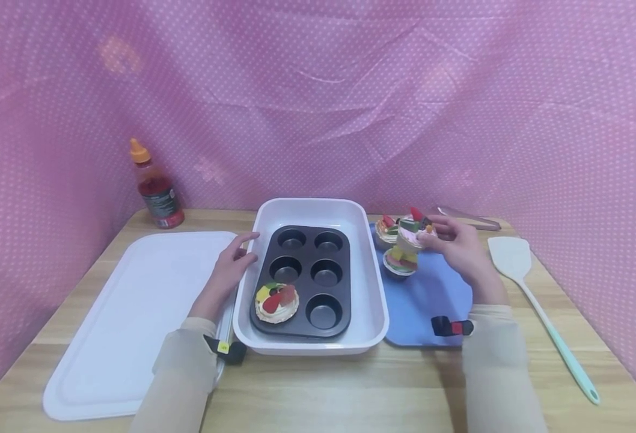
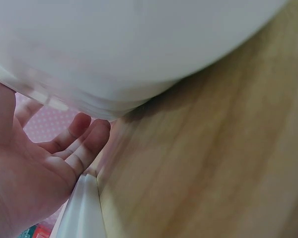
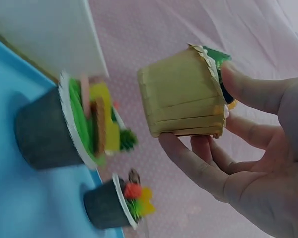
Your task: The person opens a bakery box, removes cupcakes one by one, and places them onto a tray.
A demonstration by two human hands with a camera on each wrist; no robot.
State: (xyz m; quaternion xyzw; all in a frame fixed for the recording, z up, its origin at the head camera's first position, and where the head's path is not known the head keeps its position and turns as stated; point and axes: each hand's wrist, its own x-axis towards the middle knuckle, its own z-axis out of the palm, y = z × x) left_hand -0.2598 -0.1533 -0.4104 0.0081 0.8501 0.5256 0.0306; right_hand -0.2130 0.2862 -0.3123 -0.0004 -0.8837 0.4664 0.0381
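Note:
My right hand (image 1: 461,249) grips a cupcake (image 3: 181,94) in a tan paper cup, topped with pink cream and fruit, and holds it above the blue tray (image 1: 431,300). Below and beside it on that tray stand two more cupcakes in dark cups, one with yellow and green topping (image 1: 400,263), the other with red fruit (image 1: 385,231). At the left rim of a white basin (image 1: 374,337) is my left hand (image 1: 228,270), its fingers loosely bent against the rim. Inside the basin lies a dark muffin pan (image 1: 303,288); a fruit-topped cupcake (image 1: 277,302) fills its front left cup.
A white cutting board (image 1: 134,325) lies on the left, with a red sauce bottle (image 1: 158,189) behind it. On the right are a white spatula with a mint handle (image 1: 540,307) and metal tongs (image 1: 469,218). Pink dotted cloth (image 1: 318,102) hangs behind the table.

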